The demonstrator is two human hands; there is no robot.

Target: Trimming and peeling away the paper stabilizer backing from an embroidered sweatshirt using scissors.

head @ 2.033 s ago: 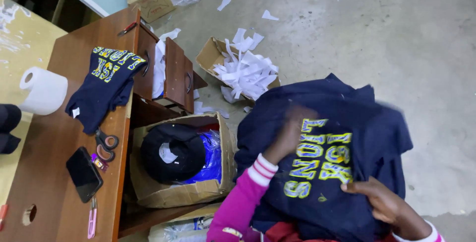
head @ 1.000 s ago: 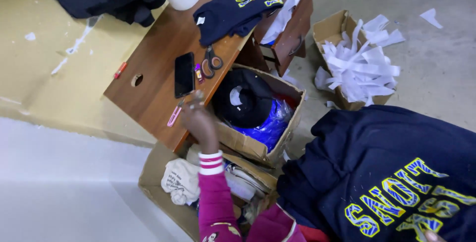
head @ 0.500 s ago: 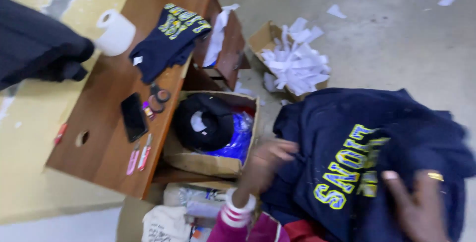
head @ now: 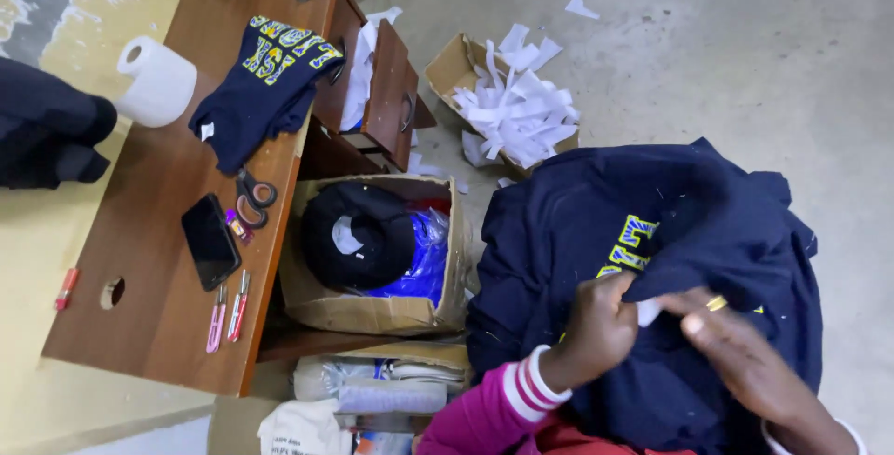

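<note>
Navy sweatshirt (head: 596, 259) – soft matt knit cloth with rubbery yellow print, gripped by left hand (head: 596, 329) and right hand (head: 736, 353). Desk (head: 158, 231) is smooth brown wood veneer with a slight sheen; phone (head: 209, 241) glossy black glass. Box (head: 372, 311) rough matt cardboard – blue plastic bag (head: 424, 264) shiny and crinkled; floor (head: 726, 64) rough grey concrete.

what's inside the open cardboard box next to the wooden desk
In the box sits a black cap with a white tag, on crumpled blue plastic. A bit of red shows behind. Whatever lies under them is covered.
</note>
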